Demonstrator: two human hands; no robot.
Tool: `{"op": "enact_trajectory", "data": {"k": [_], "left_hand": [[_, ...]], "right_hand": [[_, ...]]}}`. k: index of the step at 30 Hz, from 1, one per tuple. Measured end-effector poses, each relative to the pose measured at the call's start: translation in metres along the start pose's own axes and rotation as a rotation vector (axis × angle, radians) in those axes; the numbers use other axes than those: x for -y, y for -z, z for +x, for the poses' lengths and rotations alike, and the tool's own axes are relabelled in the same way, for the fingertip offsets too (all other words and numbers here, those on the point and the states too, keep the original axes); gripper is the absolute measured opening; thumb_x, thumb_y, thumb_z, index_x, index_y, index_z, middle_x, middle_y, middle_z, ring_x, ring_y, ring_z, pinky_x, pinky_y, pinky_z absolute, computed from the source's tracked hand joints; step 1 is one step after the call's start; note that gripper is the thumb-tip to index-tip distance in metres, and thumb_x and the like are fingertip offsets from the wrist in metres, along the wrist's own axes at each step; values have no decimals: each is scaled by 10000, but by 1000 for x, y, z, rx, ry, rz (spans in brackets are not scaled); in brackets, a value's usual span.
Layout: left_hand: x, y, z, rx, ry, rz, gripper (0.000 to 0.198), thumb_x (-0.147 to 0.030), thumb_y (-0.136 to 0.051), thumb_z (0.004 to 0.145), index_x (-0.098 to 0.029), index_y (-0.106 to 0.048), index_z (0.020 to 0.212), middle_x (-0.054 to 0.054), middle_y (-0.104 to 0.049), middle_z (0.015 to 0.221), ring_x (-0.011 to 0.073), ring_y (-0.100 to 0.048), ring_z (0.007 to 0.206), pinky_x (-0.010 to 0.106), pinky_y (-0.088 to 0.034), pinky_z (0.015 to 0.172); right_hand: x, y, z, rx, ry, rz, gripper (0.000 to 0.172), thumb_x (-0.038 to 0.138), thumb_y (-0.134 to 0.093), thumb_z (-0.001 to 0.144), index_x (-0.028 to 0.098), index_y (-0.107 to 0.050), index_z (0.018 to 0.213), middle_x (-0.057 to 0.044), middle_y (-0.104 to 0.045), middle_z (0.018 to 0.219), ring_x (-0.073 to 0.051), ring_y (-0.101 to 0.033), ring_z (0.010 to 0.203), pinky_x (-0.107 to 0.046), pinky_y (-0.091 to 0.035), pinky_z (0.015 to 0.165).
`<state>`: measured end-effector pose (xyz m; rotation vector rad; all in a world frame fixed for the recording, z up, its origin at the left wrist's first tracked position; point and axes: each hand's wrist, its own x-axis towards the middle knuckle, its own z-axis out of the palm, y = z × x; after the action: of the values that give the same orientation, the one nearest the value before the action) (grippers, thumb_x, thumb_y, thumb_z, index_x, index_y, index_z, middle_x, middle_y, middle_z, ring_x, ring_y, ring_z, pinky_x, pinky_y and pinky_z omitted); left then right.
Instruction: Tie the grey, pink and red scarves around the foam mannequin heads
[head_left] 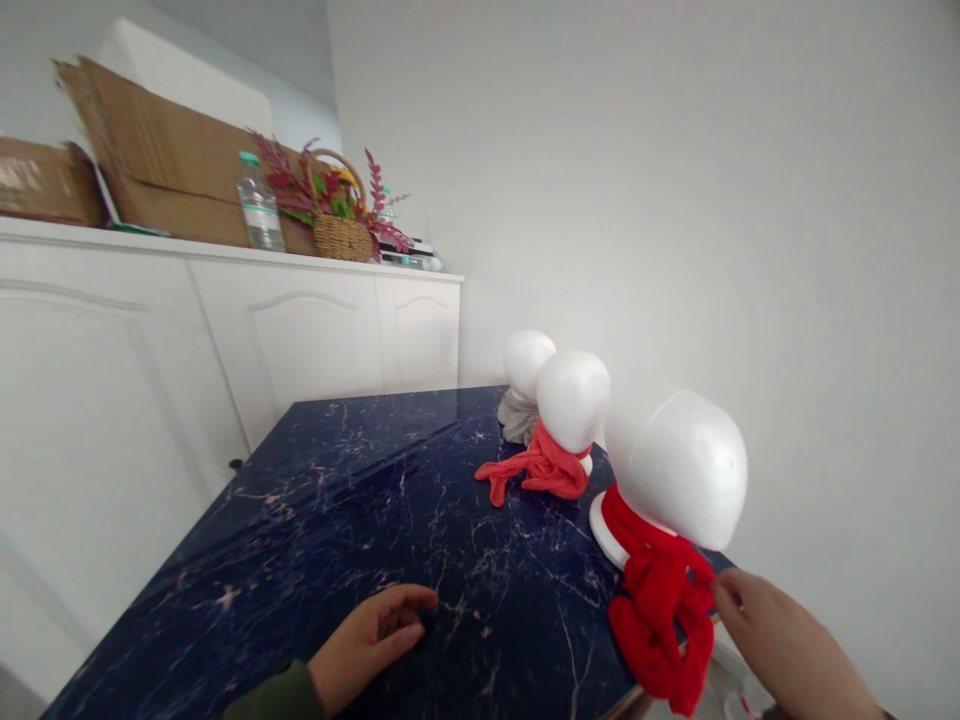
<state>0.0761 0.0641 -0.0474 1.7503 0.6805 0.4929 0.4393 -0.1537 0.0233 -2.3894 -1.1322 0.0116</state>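
Note:
Three white foam heads stand in a row along the right side of a dark blue marble table (315, 520). The nearest head (686, 470) wears a red scarf (660, 610) that hangs over the table edge. My right hand (787, 650) pinches the scarf's knot at its right side. The middle head (574, 400) has a red-orange scarf (536, 470) tied round its neck. The far head (526, 362) wears a grey scarf (517, 418). My left hand (371, 640) rests on the tabletop, fingers loosely curled, holding nothing.
A white cabinet (225, 340) runs along the left wall. On it stand cardboard boxes (157, 160), a water bottle (259, 205) and a wicker basket of flowers (337, 215). A plain white wall is behind the heads.

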Motion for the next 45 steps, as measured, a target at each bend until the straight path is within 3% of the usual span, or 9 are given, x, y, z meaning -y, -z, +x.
{"op": "enact_trajectory", "data": {"k": [3, 5, 6, 8, 12, 14, 17, 25, 45], "left_hand": [[1, 0, 0, 11, 6, -1, 373, -382, -568, 688, -185, -562, 1005, 67, -602, 912, 179, -542, 796, 288, -420, 731], [0, 0, 0, 5, 16, -9, 365, -375, -566, 692, -184, -563, 1003, 65, -604, 908, 181, -543, 811, 285, -421, 732], [0, -1, 0, -3, 18, -11, 361, -372, -568, 692, -185, -563, 1000, 66, -604, 918, 182, -544, 817, 286, -422, 733], [-2, -1, 0, -5, 16, -11, 356, -367, -573, 688, -185, -564, 995, 72, -602, 945, 185, -551, 815, 295, -425, 741], [0, -1, 0, 15, -19, -51, 401, -354, -584, 684, -205, -528, 1053, 81, -573, 1057, 220, -530, 954, 338, -391, 854], [4, 0, 1, -35, -53, -100, 474, -356, -599, 671, -223, -480, 1110, 78, -520, 1153, 230, -465, 1069, 349, -345, 922], [10, 3, 2, -67, -67, -128, 510, -372, -596, 670, -225, -448, 1135, 82, -482, 1202, 232, -431, 1111, 363, -325, 950], [11, 3, 3, 3, -44, -63, 388, -309, -581, 707, -241, -494, 1079, 62, -536, 1129, 224, -501, 1026, 354, -395, 885], [18, 7, 2, 29, -83, 24, 392, -294, -543, 736, -217, -458, 1111, 60, -509, 1159, 209, -490, 1041, 332, -402, 885]], "right_hand": [[52, 6, -14, 424, 389, 132, 171, 262, -412, 733, 225, -571, 681, -30, -587, 705, -147, -531, 655, -263, -379, 612], [91, -16, -14, 747, 653, 310, 182, 207, -421, 728, 205, -596, 778, -13, -594, 763, -124, -532, 709, -233, -386, 651], [110, -35, -12, 900, 710, 391, 175, 202, -441, 717, 188, -600, 791, 0, -585, 726, -108, -523, 667, -220, -386, 622], [146, -83, -8, 1159, 650, 564, 172, 199, -459, 707, 164, -587, 816, 20, -555, 678, -76, -500, 581, -204, -388, 569], [199, -168, -6, 1387, 267, 985, 249, 251, -584, 618, 151, -533, 841, 28, -525, 675, -83, -527, 582, -242, -424, 571], [214, -188, -5, 1459, 133, 1200, 322, 291, -617, 597, 154, -526, 875, 18, -535, 728, -90, -548, 623, -275, -439, 614], [220, -196, -3, 1583, 101, 1304, 370, 324, -649, 570, 136, -538, 868, -3, -561, 729, -104, -569, 636, -284, -436, 637], [215, -200, -6, 1555, 74, 1198, 419, 328, -718, 402, 113, -527, 706, 4, -568, 568, -135, -578, 531, -292, -426, 587], [217, -201, -7, 1543, 41, 1147, 333, 298, -658, 472, 123, -495, 703, 13, -547, 555, -129, -571, 560, -286, -408, 608]]}}
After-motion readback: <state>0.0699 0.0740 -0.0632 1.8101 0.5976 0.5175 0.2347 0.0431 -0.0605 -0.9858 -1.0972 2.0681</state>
